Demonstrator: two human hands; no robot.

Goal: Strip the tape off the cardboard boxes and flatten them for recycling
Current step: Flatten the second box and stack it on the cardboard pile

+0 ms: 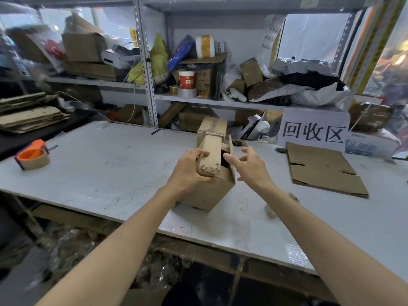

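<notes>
Brown cardboard box (209,193), upright on white worktop (110,171): left hand (189,171), grip clamped on one flap (211,154), likely steadying it; right hand (250,167), grip apart, beside the opening.

- A white, scuffed worktop (99,168) filled the middle of the view.
- An orange tape dispenser (33,156) sat near the worktop's left edge.
- A small white block (102,124) and a dark pen-like stick (155,131) lay at the far edge, well apart.
- A white sign (313,131) with three large black characters stood at the far edge, toward the right corner.
- A grey metal shelf rack (146,69) rose behind the far edge.
- On its shelf stood a red-and-white paper cup (186,79), with a silver roll (187,93) just in front and a small yellowish roll (174,89) beside it.
- A yellow bag (159,56) and a blue bag (180,51) leaned behind the cup.
- Grey and white plastic parcels (304,67) were heaped at the shelf's right end.
</notes>
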